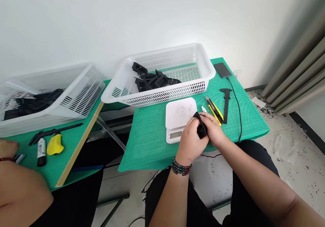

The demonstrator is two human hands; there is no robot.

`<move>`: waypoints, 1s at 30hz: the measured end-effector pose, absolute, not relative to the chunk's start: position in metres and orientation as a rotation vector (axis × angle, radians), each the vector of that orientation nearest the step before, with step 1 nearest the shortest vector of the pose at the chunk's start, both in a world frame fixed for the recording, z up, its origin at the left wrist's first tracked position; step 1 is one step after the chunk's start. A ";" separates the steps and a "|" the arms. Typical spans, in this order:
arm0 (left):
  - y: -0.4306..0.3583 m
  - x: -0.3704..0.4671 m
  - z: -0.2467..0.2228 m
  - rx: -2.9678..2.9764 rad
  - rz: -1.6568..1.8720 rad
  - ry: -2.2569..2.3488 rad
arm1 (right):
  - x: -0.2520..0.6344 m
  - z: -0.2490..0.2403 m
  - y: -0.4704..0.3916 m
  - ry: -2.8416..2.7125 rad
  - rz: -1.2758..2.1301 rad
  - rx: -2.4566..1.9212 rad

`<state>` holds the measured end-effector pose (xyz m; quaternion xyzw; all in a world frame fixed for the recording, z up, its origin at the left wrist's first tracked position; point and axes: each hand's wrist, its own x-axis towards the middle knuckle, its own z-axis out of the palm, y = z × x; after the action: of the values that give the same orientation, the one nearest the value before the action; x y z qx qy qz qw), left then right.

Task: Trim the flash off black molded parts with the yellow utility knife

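Observation:
My left hand [190,141] is closed round a black plastic part [202,128], held just in front of a white digital scale [180,110]. Fingers of my right hand [212,129] are closed on the same part from the other side. Whether that hand also holds something small is hidden. Dark specks of scrap lie on the scale's plate. Right beside my right hand lie a yellow utility knife [214,110] and a white pen or marker [203,108], partly covered. A black caliper [225,104] rests to the right of the knife.
Behind the scale, a white basket [167,100] holds several black frame-like parts [154,79]. A phone [222,70] trails a cable on the green-covered table [147,132]. At left, a co-worker's arm [22,193] is near a second basket [73,100], marker [41,150] and yellow object [55,144].

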<state>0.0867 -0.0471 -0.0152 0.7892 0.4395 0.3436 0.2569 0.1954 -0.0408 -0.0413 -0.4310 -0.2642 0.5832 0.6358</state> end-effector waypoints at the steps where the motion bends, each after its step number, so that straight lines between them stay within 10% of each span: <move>1: -0.047 0.087 -0.017 2.139 0.945 1.205 | 0.195 -0.042 -0.040 -0.599 1.337 -0.980; 30: -0.054 0.089 -0.021 2.122 1.088 1.157 | 0.201 -0.033 -0.045 -0.655 1.441 -0.871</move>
<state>0.0886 -0.0536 -0.0213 0.7765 0.4235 0.3982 0.2432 0.2012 -0.0453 -0.0329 -0.3788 -0.2849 0.6262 0.6190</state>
